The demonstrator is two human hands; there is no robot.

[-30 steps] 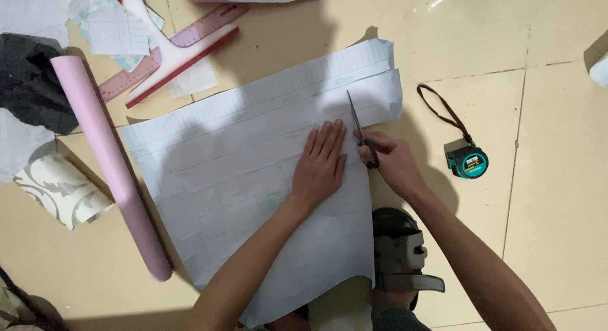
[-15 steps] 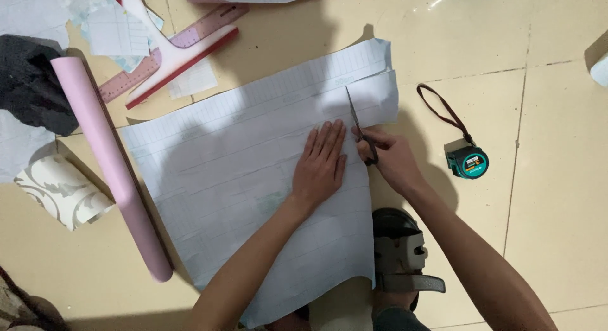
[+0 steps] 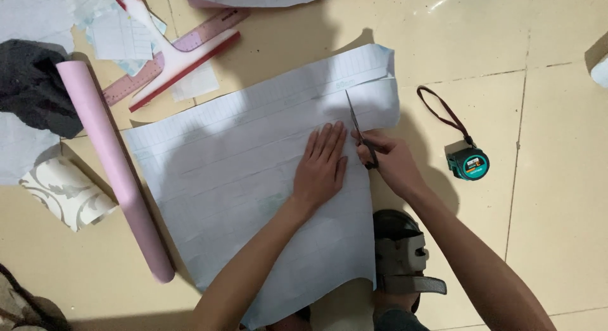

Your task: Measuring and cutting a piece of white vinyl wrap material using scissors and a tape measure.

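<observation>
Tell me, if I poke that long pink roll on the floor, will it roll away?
Probably. The pink roll is a long round tube lying free on the smooth tiled floor, so a sideways poke would likely send it rolling. It looks like rolled-up sheet, so it is probably light and may bend if lifted by one end.

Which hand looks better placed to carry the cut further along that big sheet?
Probably the right hand: it holds the scissors, blades in the sheet. The left hand lies flat on the paper beside the cut.
</observation>
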